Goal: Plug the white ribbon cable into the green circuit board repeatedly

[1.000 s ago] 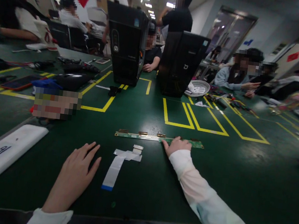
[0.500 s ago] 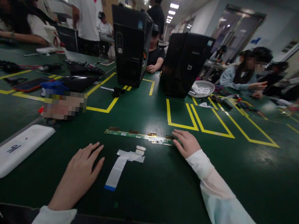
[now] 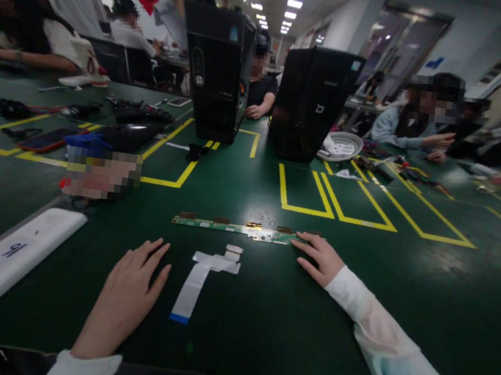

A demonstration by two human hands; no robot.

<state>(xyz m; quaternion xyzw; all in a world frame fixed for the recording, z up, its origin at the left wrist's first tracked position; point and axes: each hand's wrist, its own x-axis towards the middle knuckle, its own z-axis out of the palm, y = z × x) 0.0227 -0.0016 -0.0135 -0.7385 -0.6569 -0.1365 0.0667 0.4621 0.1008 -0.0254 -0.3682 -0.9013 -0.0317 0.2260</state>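
A long, narrow green circuit board (image 3: 227, 227) with several brownish tabs along its far edge lies crosswise on the dark green table (image 3: 234, 308). At its right end rest the fingertips of my right hand (image 3: 320, 258), fingers spread and not gripping. Nearer to me lies a white flat ribbon cable (image 3: 193, 287), folded, with a blue-tipped end and a connector at the other. Just left of the cable, apart from it, my left hand (image 3: 129, 288) lies palm down with fingers stretched out, holding nothing.
A white box-like device (image 3: 23, 250) sits at the left. Two black computer towers (image 3: 214, 78) stand at the back, with a white basket (image 3: 341, 147) beside the right one. Dark cables (image 3: 138, 112) lie at the far left. Yellow tape marks (image 3: 307, 210) the table. Other people sit around.
My right hand has shifted slightly right along the board's end, its fingers still spread. The left hand, board and ribbon cable look unchanged apart from a small camera shift.
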